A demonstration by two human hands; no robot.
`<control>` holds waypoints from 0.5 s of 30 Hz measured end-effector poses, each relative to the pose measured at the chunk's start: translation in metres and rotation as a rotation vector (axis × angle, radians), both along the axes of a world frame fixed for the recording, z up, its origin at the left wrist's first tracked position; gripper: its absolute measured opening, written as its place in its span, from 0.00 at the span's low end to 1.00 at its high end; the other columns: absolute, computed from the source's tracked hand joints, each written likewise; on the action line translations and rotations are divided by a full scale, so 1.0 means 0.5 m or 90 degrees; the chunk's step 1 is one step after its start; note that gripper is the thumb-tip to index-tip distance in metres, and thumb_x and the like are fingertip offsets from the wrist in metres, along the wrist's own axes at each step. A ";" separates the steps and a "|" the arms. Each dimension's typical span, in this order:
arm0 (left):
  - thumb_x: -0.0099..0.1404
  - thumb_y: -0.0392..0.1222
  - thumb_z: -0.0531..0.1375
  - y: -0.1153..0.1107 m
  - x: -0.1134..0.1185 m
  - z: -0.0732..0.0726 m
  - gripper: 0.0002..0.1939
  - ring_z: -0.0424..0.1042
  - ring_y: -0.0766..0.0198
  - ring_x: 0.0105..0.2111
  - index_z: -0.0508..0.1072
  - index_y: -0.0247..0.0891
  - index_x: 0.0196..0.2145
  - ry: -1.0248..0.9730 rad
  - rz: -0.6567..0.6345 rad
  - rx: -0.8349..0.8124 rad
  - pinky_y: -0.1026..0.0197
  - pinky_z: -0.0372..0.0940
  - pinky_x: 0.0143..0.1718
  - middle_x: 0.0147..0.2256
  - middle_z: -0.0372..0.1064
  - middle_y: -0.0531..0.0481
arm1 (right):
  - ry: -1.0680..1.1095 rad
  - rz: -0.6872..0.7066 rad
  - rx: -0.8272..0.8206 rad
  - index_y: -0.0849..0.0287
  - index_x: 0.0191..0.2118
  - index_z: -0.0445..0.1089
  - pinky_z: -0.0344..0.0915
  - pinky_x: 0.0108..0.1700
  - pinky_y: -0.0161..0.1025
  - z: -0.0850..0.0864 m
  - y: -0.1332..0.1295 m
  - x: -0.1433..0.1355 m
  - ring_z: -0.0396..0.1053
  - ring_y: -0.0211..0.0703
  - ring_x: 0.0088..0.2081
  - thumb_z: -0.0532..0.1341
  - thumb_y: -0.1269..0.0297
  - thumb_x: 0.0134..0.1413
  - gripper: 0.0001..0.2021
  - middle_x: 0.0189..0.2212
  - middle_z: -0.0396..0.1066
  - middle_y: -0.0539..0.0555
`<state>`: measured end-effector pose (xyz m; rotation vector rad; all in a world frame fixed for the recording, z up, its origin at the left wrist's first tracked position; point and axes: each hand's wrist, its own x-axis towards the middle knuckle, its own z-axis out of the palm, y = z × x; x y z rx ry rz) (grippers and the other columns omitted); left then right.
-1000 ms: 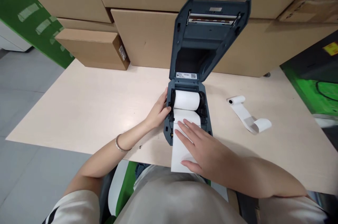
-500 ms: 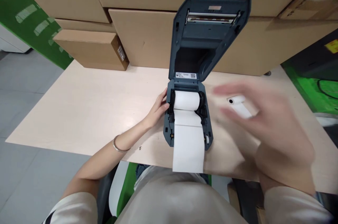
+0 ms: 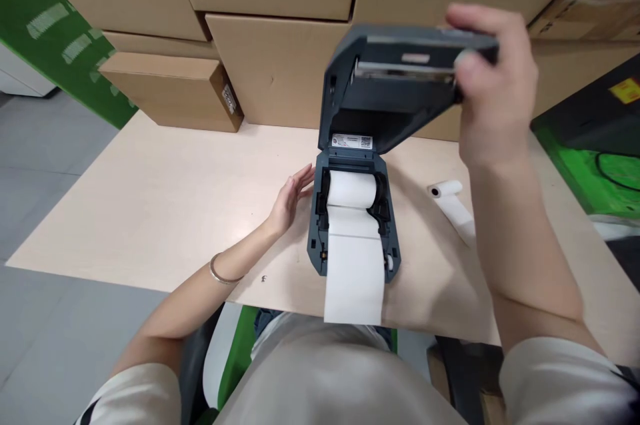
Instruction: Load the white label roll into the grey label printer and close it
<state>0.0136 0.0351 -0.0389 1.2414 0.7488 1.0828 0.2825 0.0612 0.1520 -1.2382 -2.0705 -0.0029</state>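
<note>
A dark grey label printer [image 3: 316, 238] stands near the table's front edge, its lid [image 3: 390, 95] raised and tilted forward. My right hand [image 3: 495, 78] grips the lid's upper right corner between thumb and fingers. Against the printer's left side rests my left hand [image 3: 293, 198], fingers extended and holding nothing. A white label roll [image 3: 352, 189] sits inside the base. From it a label strip [image 3: 354, 278] runs forward over the printer's front and past the table edge.
A small white roll [image 3: 449, 189] with a loose tail lies right of the printer, by my right forearm. Behind stand large cardboard boxes [image 3: 275, 71] and a flat box [image 3: 165, 91] at the back left. A black case [image 3: 595, 111] is at far right.
My right hand has moved up and back and taken hold of the lid's corner. The lid has tilted forward somewhat. My left hand's fingers have loosened slightly beside the printer.
</note>
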 end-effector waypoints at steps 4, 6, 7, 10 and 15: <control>0.74 0.69 0.41 -0.024 0.001 0.013 0.35 0.53 0.44 0.72 0.54 0.54 0.71 0.058 0.064 0.162 0.35 0.51 0.70 0.73 0.50 0.49 | 0.102 0.117 0.101 0.51 0.63 0.58 0.64 0.64 0.61 -0.068 -0.130 0.014 0.65 0.61 0.64 0.46 0.40 0.64 0.29 0.61 0.65 0.64; 0.72 0.71 0.45 -0.049 -0.002 0.030 0.38 0.45 0.44 0.74 0.48 0.56 0.73 0.106 0.090 0.309 0.38 0.45 0.73 0.75 0.41 0.53 | 0.066 0.190 0.095 0.45 0.63 0.58 0.63 0.63 0.67 -0.107 -0.176 0.021 0.63 0.64 0.66 0.45 0.36 0.61 0.31 0.62 0.66 0.60; 0.70 0.74 0.45 -0.062 -0.004 0.038 0.42 0.42 0.43 0.75 0.45 0.56 0.74 0.131 0.102 0.385 0.38 0.42 0.75 0.76 0.39 0.54 | 0.036 0.221 0.086 0.43 0.63 0.58 0.63 0.63 0.68 -0.125 -0.195 0.024 0.63 0.64 0.66 0.46 0.36 0.61 0.31 0.63 0.66 0.58; 0.64 0.79 0.46 -0.090 -0.011 0.055 0.50 0.47 0.39 0.74 0.41 0.55 0.75 0.201 0.048 0.584 0.38 0.38 0.75 0.75 0.42 0.53 | -0.059 0.283 0.052 0.45 0.69 0.53 0.64 0.63 0.63 -0.169 -0.235 0.025 0.66 0.60 0.65 0.50 0.40 0.59 0.34 0.62 0.69 0.57; 0.62 0.76 0.50 -0.096 -0.015 0.058 0.50 0.62 0.40 0.67 0.51 0.47 0.73 0.242 0.008 0.735 0.38 0.45 0.74 0.67 0.62 0.45 | -0.090 0.290 0.052 0.64 0.72 0.52 0.61 0.67 0.56 -0.204 -0.265 0.016 0.62 0.53 0.68 0.44 0.42 0.65 0.38 0.62 0.70 0.64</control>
